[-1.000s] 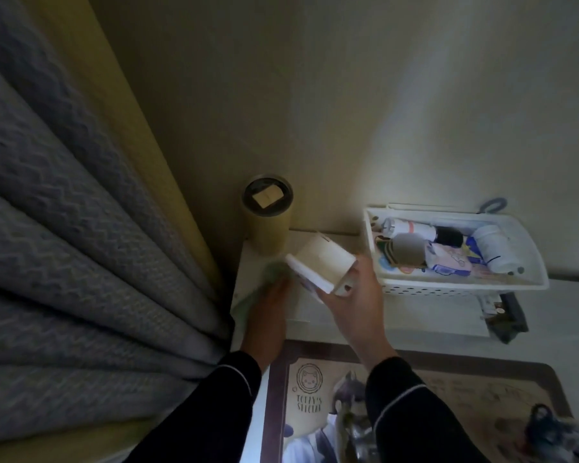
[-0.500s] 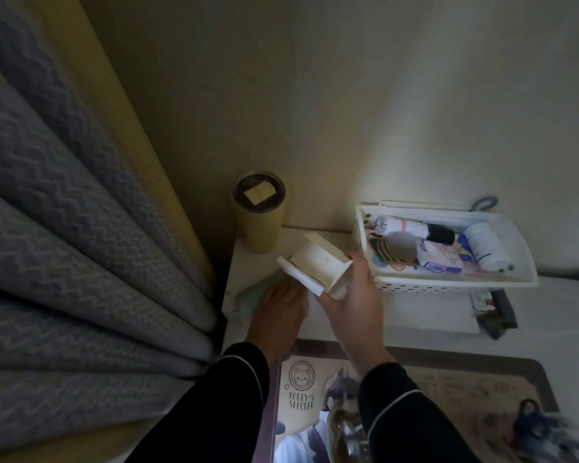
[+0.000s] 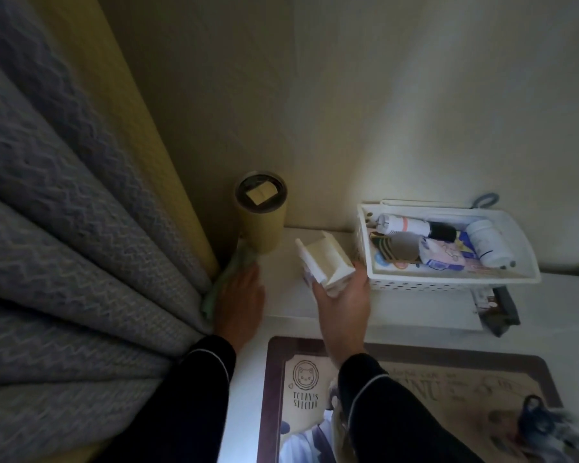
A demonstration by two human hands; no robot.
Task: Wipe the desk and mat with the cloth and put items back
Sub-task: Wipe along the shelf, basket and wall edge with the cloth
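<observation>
Cloth [image 3: 218,285] mostly hidden under left hand [image 3: 239,304], right hand [image 3: 343,307] holding box [image 3: 325,262]

Bare desk [image 3: 288,295] strip between yellow tumbler [image 3: 260,228] and white basket [image 3: 448,284], open toward the mat [image 3: 465,379]; grey curtain [image 3: 81,245] closes the left, wall [image 3: 348,111] the rear.

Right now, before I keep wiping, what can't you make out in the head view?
Head view only:
- Cloth: mostly under the left hand, whose fingers are motion-blurred; its extent is hidden.
- White box: underside covered by the right hand gripping it.
- Basket: labels on contents too small to read.
- Mat: sleeves cover part; bottom edge cuts it off.
- Dark thing on the mat's right: blurred, unidentifiable.
</observation>
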